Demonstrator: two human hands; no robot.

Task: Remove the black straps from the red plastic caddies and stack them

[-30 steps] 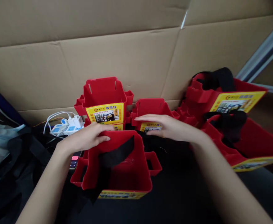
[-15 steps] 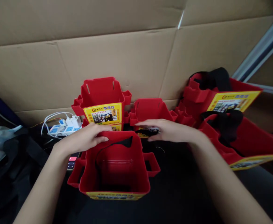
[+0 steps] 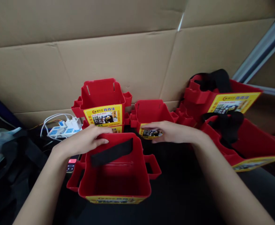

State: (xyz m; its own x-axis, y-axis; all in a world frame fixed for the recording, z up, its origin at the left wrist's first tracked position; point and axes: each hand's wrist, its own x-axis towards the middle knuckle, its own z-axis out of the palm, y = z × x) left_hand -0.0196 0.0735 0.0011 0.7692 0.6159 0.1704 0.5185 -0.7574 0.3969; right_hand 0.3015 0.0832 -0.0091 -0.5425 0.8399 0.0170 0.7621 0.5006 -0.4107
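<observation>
A red plastic box (image 3: pixel 115 184) with side holders and a yellow label stands in front of me, its mouth facing up. A black strap (image 3: pixel 112 153) slants across the inside of its back wall. My left hand (image 3: pixel 88 140) is closed on the left part of the back rim, thumb inside, fingers behind and partly hidden. Just beyond the box's right corner, my right hand (image 3: pixel 167 132) hovers with thumb and fingers apart; I see nothing held between them. It partly covers the label of a smaller-looking red box (image 3: pixel 149 111) behind.
Stacked red boxes (image 3: pixel 102 93) stand at the back left. More red boxes with black straps (image 3: pixel 231 131) are at right. At left are a power strip (image 3: pixel 65 131) with white cables, a phone (image 3: pixel 71 165) and dark straps (image 3: pixel 15 168). Cardboard (image 3: pixel 116 65) walls the back.
The black strap inside the front box has turned from a thin, looping line into a broad flat band. My right hand has shifted slightly right; my left hand keeps its hold on the rim.
</observation>
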